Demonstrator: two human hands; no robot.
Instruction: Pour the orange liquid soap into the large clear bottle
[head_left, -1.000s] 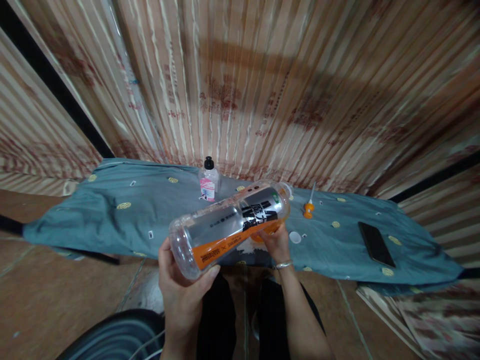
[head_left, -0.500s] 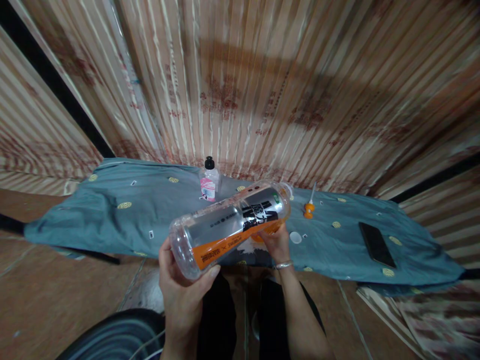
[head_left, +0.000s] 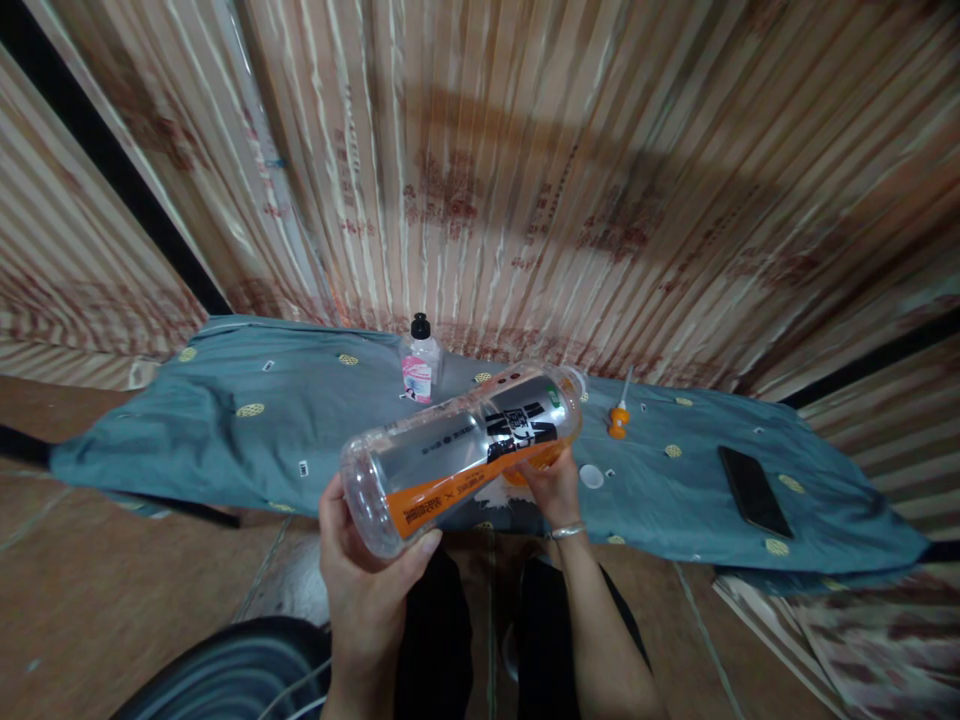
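Note:
A large clear plastic bottle (head_left: 457,455) with a silver and orange label is held slantwise over the cloth, its neck end up to the right. My left hand (head_left: 371,560) grips its base, thumb along the near side. My right hand (head_left: 553,485), with a bracelet on the wrist, is on the underside near the neck end; its fingers are partly hidden by the bottle. Just right of that hand lies a white round disc (head_left: 591,476). Behind the bottle stands a small clear bottle (head_left: 420,365) with a black cap and pink label.
A teal patterned cloth (head_left: 300,420) covers the narrow surface. On its right side are an orange piece with a thin pale stem (head_left: 618,420) and a black phone (head_left: 754,490). Striped curtains (head_left: 480,200) hang behind. A dark round ribbed object (head_left: 232,670) is at the lower left.

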